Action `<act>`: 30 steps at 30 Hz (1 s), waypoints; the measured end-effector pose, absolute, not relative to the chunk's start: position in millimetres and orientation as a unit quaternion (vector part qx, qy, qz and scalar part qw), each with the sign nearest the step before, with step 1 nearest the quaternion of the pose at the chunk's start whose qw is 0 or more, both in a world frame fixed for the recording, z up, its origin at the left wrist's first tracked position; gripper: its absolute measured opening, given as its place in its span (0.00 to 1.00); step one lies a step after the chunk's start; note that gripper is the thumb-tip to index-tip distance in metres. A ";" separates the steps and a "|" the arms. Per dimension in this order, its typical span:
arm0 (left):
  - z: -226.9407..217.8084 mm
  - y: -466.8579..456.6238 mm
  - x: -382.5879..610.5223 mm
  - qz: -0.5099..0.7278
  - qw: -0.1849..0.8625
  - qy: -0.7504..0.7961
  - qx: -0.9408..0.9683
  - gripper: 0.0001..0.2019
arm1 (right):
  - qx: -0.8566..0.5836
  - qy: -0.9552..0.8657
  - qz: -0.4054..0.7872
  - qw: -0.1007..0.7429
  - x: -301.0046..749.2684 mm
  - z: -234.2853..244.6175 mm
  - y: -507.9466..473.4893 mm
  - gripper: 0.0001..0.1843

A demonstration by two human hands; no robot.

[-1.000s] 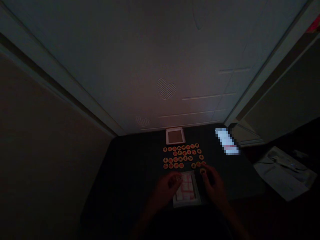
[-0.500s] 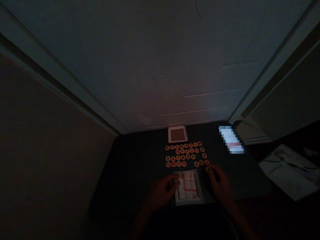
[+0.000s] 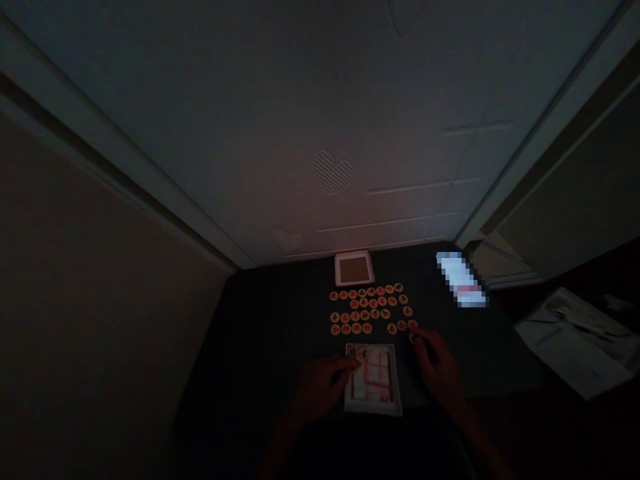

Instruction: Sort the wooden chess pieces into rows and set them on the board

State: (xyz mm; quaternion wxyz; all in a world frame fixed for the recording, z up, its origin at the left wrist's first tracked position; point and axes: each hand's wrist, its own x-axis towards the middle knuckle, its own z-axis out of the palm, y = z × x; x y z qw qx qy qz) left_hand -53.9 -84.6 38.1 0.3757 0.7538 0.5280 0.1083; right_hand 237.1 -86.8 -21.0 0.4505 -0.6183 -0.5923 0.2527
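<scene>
My left hand [image 3: 327, 381] reaches over the left side of a shallow white box [image 3: 397, 390]. Its fingers are closed on a round Chinese chess piece, mostly hidden under the fingertips. Two more pieces [image 3: 363, 353] lie in the box's upper left corner, on a sheet with pink lines. To the right of the box, my right hand [image 3: 434, 357] pinches another Chinese chess piece [image 3: 413, 338], just below the right end of the nearest row. Beyond the box, rows of round pieces [image 3: 355, 316] with red or dark characters lie on the dark table.
A white-rimmed box lid or tray [image 3: 371, 268] stands at the table's back, by the wall [image 3: 240, 167]. At the right rear lies a bright, pixelated phone-like object [image 3: 461, 280]. White sheets or a flat board [image 3: 575, 343] lie lower, right of the table [image 3: 260, 333].
My left hand has lowered its piece slightly in the box, and the box has turned a little and shifted toward me. My right hand's piece has moved slightly left and up.
</scene>
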 end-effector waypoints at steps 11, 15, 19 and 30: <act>42.6 -84.3 -51.1 0.109 0.384 0.539 0.742 0.16 | -0.608 -0.600 0.252 0.454 236.5 -16.8 -87.0 0.13; 47.2 -82.6 -48.7 0.085 0.374 0.554 0.739 0.17 | -0.607 -0.601 0.249 0.457 237.2 -19.0 -86.5 0.13; 50.2 -80.2 -45.6 0.051 0.355 0.574 0.736 0.17 | -0.609 -0.600 0.248 0.456 237.1 -21.0 -85.9 0.13; 49.9 -80.7 -44.4 0.058 0.344 0.576 0.739 0.15 | -0.611 -0.603 0.232 0.458 235.8 -18.1 -85.8 0.14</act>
